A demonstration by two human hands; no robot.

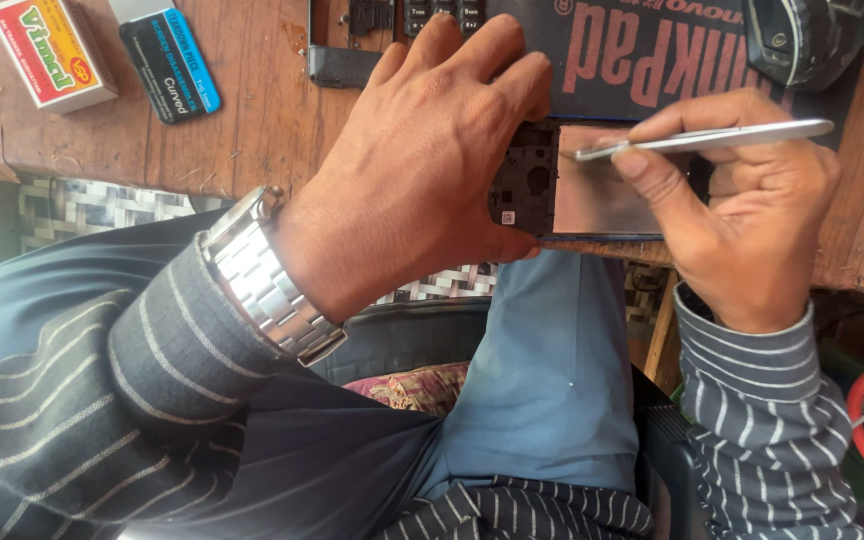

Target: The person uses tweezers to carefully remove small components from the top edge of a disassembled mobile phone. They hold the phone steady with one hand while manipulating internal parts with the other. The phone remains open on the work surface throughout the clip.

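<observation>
A wooden table point(252, 110) fills the top of the view, its edge running across above the person's lap. On it lies a dark mat point(652, 50) with large red lettering, partly under the hands. At the table's near edge sits an opened phone point(592, 185): its back is off, showing a black inner board with small components on the left and a flat, dull brown-grey panel on the right. Its lower edge lines up with the table's edge.

The left hand point(422, 170) lies over the phone's left part, fingers curled down over the top and the thumb pressed against the lower edge, so it clamps the phone in place. A steel watch point(262, 280) circles that wrist, above a striped grey sleeve.

The right hand point(752, 210) pinches metal tweezers point(702, 138) between thumb and forefinger; they lie nearly level, with the tip pointing left, just over the phone's upper right part. Whether the tip touches the panel cannot be told.

At the far left of the table rest a white and red box point(52, 50) and a slim black and blue pack point(172, 65), well apart from the hands.
</observation>
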